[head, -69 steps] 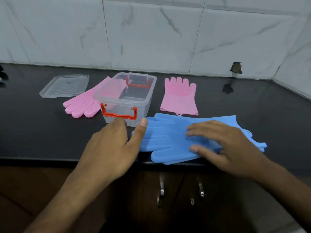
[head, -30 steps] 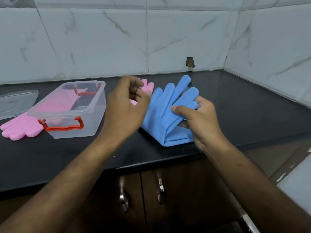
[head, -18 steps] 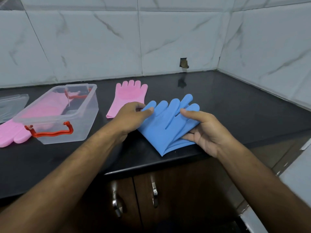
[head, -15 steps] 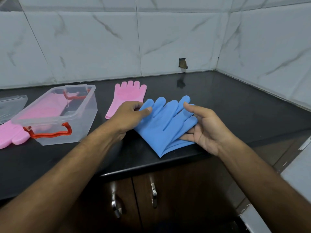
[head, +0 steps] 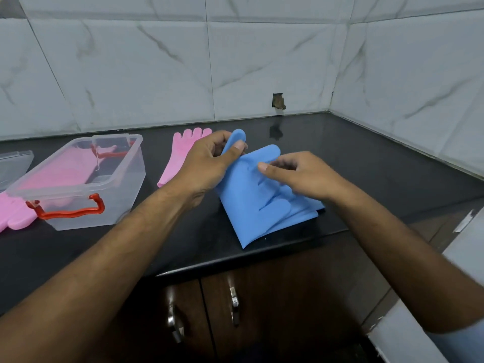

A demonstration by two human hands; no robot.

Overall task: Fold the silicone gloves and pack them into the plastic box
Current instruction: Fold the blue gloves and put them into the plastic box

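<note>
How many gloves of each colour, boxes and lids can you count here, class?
Blue gloves: 2, stacked, both hands holding them
Pink gloves: 2, one flat beside the box, one behind it
Box: 1
Lid: 1
Total: 6

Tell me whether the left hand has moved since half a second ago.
Yes. The left hand has lifted off the counter, raising the fingertips of the blue gloves up toward the tiled wall.

Box (head: 78, 184) left of gloves (head: 251, 195) (lid (head: 14, 163) farther left), on counter (head: 366, 163).
</note>
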